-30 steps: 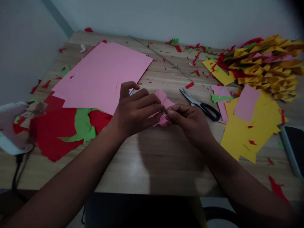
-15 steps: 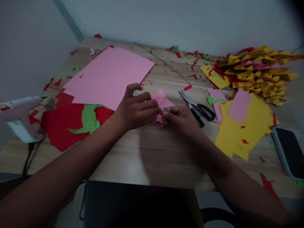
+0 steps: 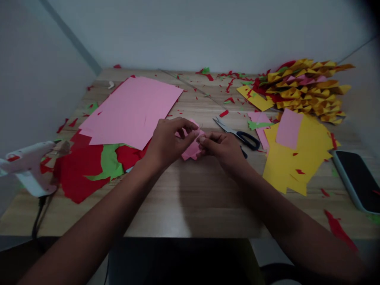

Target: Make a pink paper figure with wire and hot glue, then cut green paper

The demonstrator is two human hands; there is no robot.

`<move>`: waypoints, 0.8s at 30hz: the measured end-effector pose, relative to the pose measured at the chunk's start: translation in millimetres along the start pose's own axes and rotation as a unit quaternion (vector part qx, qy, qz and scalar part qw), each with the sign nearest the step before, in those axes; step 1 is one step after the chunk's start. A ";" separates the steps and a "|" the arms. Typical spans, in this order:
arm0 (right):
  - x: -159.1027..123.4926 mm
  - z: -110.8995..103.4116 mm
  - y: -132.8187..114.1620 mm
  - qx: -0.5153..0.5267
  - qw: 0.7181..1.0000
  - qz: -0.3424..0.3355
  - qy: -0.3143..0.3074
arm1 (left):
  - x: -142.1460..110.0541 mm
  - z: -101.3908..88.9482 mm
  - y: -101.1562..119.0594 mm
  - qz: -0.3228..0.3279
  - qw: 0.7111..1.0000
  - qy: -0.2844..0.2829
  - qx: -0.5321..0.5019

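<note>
Near the middle of the table, a small folded pink paper piece [image 3: 191, 151] shows between and behind my hands. My right hand [image 3: 222, 147] is closed, its thumb and forefinger pinching at the paper's right side. My left hand [image 3: 172, 138] is closed too, thumb and forefinger brought together just above the paper. A fine thread-like line shows by the left fingertips, too faint to name. The fingers hide part of the paper. Scissors [image 3: 234, 132] with dark handles lie partly open just beyond my right hand.
Large pink sheets [image 3: 133, 111] lie at left over red paper [image 3: 80, 174] and a green scrap [image 3: 111, 164]. A glue gun [image 3: 32, 166] stands far left. Yellow sheets [image 3: 297, 162], a phone [image 3: 356, 180] and a folded yellow paper construction [image 3: 308, 87] are at right. Scraps litter the back.
The view has shifted, so the table sits lower in it. My left hand has turned, bringing its thumb into view near the forefinger. The pink paper has turned between my hands.
</note>
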State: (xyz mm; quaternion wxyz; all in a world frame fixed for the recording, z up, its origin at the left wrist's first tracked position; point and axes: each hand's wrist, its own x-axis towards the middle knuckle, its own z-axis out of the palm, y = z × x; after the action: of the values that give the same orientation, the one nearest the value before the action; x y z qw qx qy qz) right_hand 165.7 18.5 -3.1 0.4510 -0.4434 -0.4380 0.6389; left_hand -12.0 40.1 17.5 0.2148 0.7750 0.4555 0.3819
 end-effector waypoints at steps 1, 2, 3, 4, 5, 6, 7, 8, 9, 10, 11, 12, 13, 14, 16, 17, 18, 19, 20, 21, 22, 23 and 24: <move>0.3 -0.5 -1.1 0.001 1.000 -0.010 0.006 | 3.6 2.3 1.9 -0.038 0.998 -0.006 -0.054; 0.6 -0.9 -1.9 0.005 1.000 -0.017 0.010 | 6.4 4.9 2.4 -0.072 0.991 -0.011 -0.110; 1.0 -1.3 -2.5 0.010 1.000 -0.021 0.014 | 7.9 7.7 1.5 -0.100 0.981 -0.015 -0.163; 1.4 -1.5 -2.6 0.017 0.999 -0.021 0.017 | 7.9 10.6 -0.6 -0.119 0.970 -0.014 -0.210; 1.9 -1.7 -2.4 0.025 0.999 -0.017 0.017 | 6.4 13.7 -3.8 -0.127 0.961 -0.007 -0.245; 2.5 -1.8 -1.8 0.032 0.999 -0.010 0.013 | 3.7 16.7 -7.7 -0.123 0.956 0.006 -0.266; 3.0 -1.9 -0.9 0.039 0.999 -0.001 0.008 | 0.0 19.5 -12.1 -0.110 0.957 0.015 -0.268; 3.5 -1.8 0.2 0.044 0.999 0.010 0.002 | -4.0 21.9 -16.6 -0.090 0.963 0.023 -0.253; 3.8 -1.8 1.3 0.048 0.999 0.019 -0.003 | -7.9 23.6 -21.0 -0.066 0.972 0.029 -0.225; 4.0 -1.6 2.5 0.049 0.998 0.027 -0.009 | -11.2 24.6 -25.1 -0.038 0.981 0.034 -0.187; 4.0 -1.4 3.7 0.049 0.998 0.033 -0.012 | -13.5 24.8 -28.7 -0.008 0.988 0.039 -0.146; 3.9 -1.2 4.8 0.048 0.998 0.037 -0.014 | -14.6 24.3 -31.7 0.022 0.993 0.046 -0.108; 3.8 -0.9 5.8 0.049 0.998 0.041 -0.014 | -14.7 23.2 -34.2 0.052 0.994 0.057 -0.074; 3.6 -0.6 6.8 0.051 0.998 0.044 -0.012 | -13.9 21.5 -36.1 0.083 0.993 0.068 -0.043; 3.3 0.1 8.6 0.056 0.997 0.052 -0.006 | -10.9 17.7 -38.9 0.136 0.986 0.093 0.016; 3.3 0.3 9.3 0.058 0.997 0.057 -0.003 | -9.4 15.7 -39.8 0.155 0.981 0.105 0.041; 3.2 0.4 9.9 0.060 0.996 0.061 -0.002 | -8.1 14.0 -40.4 0.170 0.977 0.114 0.063; 3.3 0.5 10.5 0.062 0.996 0.064 0.000 | -7.2 12.5 -40.9 0.183 0.973 0.118 0.081; 3.3 0.4 10.8 0.064 0.996 0.065 0.000 | -6.6 11.2 -41.1 0.193 0.969 0.118 0.096; 3.2 0.1 11.0 0.066 0.996 0.065 0.000 | -6.2 10.1 -41.2 0.201 0.967 0.114 0.109; 3.2 -0.2 10.9 0.066 0.996 0.064 0.000 | -6.1 9.3 -41.0 0.209 0.965 0.108 0.120; 3.1 -0.6 10.7 0.065 0.996 0.062 -0.002 | -6.1 8.6 -40.8 0.215 0.962 0.104 0.130; 3.0 -1.0 10.4 0.061 0.996 0.061 -0.006 | -6.3 8.0 -40.4 0.218 0.961 0.103 0.137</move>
State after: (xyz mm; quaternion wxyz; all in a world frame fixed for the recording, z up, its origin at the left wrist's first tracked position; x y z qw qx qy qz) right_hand 164.2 19.4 -13.8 0.4353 -0.4371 -0.3730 0.6931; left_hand -29.4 54.7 -17.4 -0.0299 0.8342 0.3427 0.4310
